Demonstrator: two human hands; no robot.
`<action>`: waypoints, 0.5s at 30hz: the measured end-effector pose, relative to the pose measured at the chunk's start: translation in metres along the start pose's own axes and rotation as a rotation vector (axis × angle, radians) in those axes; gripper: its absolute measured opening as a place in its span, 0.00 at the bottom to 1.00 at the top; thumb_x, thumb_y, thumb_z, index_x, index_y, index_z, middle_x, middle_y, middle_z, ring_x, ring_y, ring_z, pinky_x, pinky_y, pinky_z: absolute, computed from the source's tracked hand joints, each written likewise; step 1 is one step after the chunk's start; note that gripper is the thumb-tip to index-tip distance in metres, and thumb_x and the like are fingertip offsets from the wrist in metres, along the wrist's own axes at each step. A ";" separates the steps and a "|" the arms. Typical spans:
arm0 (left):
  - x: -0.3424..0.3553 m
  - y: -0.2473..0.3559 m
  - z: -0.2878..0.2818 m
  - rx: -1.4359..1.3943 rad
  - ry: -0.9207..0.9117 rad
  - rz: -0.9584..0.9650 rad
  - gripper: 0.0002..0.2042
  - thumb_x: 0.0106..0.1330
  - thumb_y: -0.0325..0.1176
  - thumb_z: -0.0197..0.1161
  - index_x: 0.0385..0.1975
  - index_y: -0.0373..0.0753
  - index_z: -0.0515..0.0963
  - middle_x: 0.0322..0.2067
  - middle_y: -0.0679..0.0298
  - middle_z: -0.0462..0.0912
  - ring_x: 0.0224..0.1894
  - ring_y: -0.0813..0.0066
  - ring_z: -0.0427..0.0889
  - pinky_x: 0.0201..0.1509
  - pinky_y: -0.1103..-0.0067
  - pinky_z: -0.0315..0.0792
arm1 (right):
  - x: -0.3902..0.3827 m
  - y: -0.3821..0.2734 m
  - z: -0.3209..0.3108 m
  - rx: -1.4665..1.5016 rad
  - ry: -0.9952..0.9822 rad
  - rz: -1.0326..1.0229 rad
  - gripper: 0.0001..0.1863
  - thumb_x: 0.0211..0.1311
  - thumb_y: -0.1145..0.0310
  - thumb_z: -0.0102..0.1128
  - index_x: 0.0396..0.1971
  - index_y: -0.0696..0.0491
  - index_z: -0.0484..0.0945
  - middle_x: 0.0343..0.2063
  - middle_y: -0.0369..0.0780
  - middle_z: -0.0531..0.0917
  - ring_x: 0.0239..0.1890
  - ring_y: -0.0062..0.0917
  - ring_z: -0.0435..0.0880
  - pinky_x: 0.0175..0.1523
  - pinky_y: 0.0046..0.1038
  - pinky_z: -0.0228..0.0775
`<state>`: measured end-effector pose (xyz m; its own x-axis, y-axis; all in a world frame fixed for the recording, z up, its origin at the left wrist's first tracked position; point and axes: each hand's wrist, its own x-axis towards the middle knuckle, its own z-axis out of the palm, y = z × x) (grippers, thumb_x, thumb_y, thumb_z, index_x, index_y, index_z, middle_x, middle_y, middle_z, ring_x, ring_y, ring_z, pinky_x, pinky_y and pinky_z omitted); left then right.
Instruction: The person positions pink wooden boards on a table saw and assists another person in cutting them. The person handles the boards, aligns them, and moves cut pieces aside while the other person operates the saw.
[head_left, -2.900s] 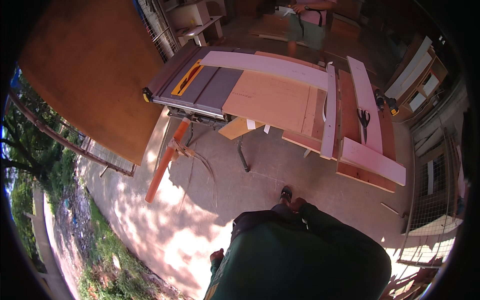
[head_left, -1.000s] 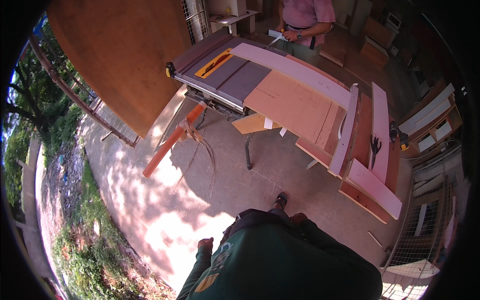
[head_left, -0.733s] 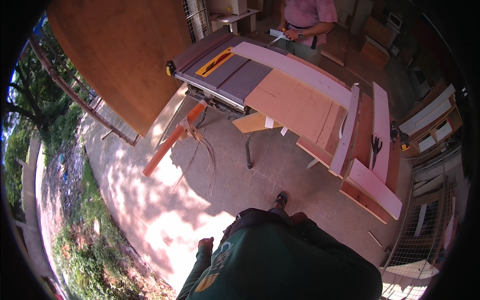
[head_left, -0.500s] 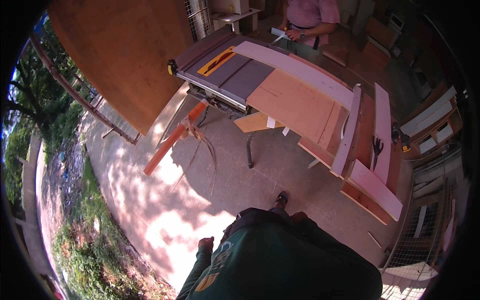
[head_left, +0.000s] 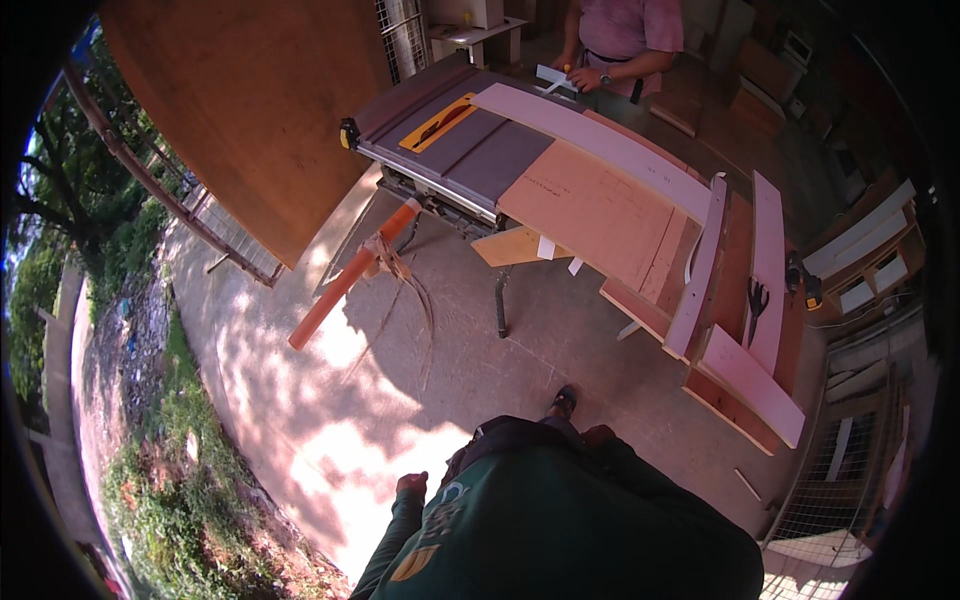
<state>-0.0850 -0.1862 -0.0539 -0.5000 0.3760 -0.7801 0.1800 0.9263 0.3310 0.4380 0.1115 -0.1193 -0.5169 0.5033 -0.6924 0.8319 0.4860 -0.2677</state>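
Observation:
My left hand (head_left: 412,484) hangs beside my left hip above the sunlit floor, its fingers curled and nothing visible in them. Close to the front of my right hip is my right hand (head_left: 598,435), mostly dark and partly covered by my green shirt, so its fingers cannot be made out. Neither hand touches the table saw (head_left: 470,150) ahead of me. On and beside the saw lie a brown wooden panel (head_left: 590,205), a long white board (head_left: 600,140) and a narrow white strip (head_left: 700,270). Black-handled scissors (head_left: 756,305) rest on another white board (head_left: 768,240).
Across the saw a person in a pink shirt (head_left: 630,30) handles a small white piece (head_left: 556,78). An orange pipe (head_left: 345,290) slants up from the floor at left. A drill (head_left: 805,280) lies at right. A large brown panel (head_left: 240,110) stands at the left.
The saw and boards shift slightly in view. The person across the saw has moved a hand and the white piece a little. My hands stay about where they were.

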 end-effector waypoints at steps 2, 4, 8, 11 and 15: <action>0.002 -0.002 -0.001 -0.001 0.002 -0.010 0.23 0.64 0.54 0.69 0.43 0.39 0.89 0.43 0.52 0.91 0.49 0.55 0.89 0.57 0.64 0.79 | -0.006 -0.010 -0.010 -0.023 0.002 -0.042 0.26 0.70 0.38 0.44 0.49 0.34 0.87 0.45 0.44 0.90 0.49 0.45 0.89 0.56 0.46 0.79; 0.003 -0.001 0.003 -0.017 -0.005 -0.014 0.23 0.64 0.53 0.69 0.43 0.38 0.89 0.44 0.52 0.91 0.49 0.54 0.89 0.58 0.64 0.79 | -0.006 -0.004 -0.008 -0.053 0.012 -0.046 0.25 0.70 0.39 0.44 0.49 0.34 0.87 0.45 0.44 0.90 0.48 0.45 0.89 0.55 0.46 0.80; 0.000 0.008 0.001 0.030 -0.022 0.008 0.22 0.64 0.53 0.69 0.43 0.37 0.89 0.43 0.52 0.92 0.49 0.55 0.89 0.58 0.64 0.79 | -0.005 0.000 -0.006 -0.032 0.038 -0.041 0.23 0.70 0.41 0.45 0.49 0.33 0.87 0.44 0.43 0.91 0.48 0.43 0.90 0.54 0.46 0.81; 0.002 0.001 -0.001 0.050 -0.015 0.021 0.23 0.64 0.52 0.70 0.44 0.37 0.89 0.43 0.52 0.92 0.49 0.55 0.89 0.58 0.64 0.79 | -0.007 -0.011 -0.016 -0.074 0.014 -0.062 0.23 0.69 0.42 0.47 0.50 0.32 0.87 0.45 0.42 0.91 0.48 0.43 0.90 0.55 0.46 0.81; 0.003 0.002 0.003 0.025 -0.002 -0.003 0.23 0.63 0.52 0.70 0.44 0.37 0.89 0.43 0.51 0.92 0.50 0.54 0.89 0.57 0.65 0.79 | -0.005 -0.006 -0.016 -0.079 -0.006 -0.018 0.22 0.68 0.42 0.48 0.51 0.32 0.87 0.45 0.41 0.91 0.49 0.43 0.90 0.56 0.45 0.81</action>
<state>-0.0833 -0.1827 -0.0572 -0.4989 0.3735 -0.7821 0.2001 0.9276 0.3154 0.4326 0.1170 -0.1035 -0.5302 0.4899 -0.6920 0.8040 0.5497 -0.2268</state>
